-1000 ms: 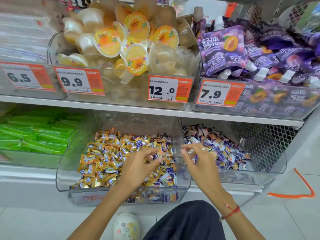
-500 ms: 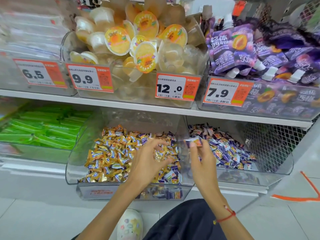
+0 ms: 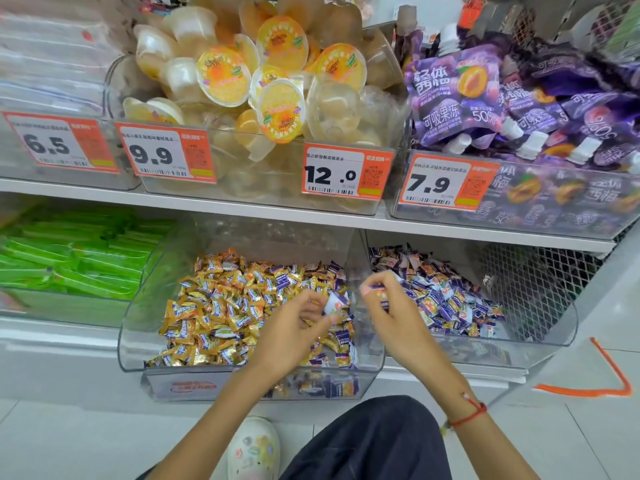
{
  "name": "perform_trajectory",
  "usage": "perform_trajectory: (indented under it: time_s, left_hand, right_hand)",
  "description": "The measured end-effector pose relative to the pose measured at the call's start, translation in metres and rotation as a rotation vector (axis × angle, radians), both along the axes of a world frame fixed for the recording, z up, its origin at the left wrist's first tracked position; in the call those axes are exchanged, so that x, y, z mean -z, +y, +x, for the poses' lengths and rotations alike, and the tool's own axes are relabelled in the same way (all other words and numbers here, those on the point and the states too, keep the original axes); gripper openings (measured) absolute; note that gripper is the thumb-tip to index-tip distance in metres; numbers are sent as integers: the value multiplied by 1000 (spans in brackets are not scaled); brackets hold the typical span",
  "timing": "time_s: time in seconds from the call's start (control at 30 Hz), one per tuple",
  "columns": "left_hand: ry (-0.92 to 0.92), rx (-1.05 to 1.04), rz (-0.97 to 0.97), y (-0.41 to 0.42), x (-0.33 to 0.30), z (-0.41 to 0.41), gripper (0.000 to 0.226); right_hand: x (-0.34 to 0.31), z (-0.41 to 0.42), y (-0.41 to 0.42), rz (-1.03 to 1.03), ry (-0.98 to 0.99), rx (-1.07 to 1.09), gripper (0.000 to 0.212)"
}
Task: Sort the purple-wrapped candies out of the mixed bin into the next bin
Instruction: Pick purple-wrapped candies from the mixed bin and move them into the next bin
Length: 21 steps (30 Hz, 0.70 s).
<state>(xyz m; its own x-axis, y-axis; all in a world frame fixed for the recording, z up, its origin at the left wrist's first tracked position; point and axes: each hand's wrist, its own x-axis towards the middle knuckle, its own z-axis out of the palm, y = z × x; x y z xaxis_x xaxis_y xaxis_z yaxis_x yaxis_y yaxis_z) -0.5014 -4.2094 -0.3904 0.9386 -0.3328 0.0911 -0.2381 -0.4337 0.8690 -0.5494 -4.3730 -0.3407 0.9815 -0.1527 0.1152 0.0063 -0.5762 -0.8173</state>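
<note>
The shelf carries clear bins on two levels. On the lower level, the mixed bin holds mostly gold-wrapped candies with purple-wrapped candies scattered along its right side. Just beside it on the right, the next bin holds a heap of purple-wrapped pieces. The left hand hovers over the mixed bin, its fingers curled and pinching one white-and-purple candy at the fingertips. The right hand is over the divide between the two bins, its fingers curled and pinching a small purple piece.
</note>
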Motion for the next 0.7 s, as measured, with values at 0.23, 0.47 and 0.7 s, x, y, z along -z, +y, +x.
perform_trajectory:
  time_s: [0.23, 0.47, 0.7]
  left_hand:
    - [30, -46, -287, 12, -19, -20, 34]
    - [-20, 124, 320, 3, 4, 17, 30]
    - [-149, 538, 818, -51, 26, 47, 37]
  right_hand:
    - [10, 27, 41, 21, -24, 23, 27]
    - [1, 9, 0, -218, -127, -227, 16]
    - [-6, -5, -31, -224, -48, -131, 23]
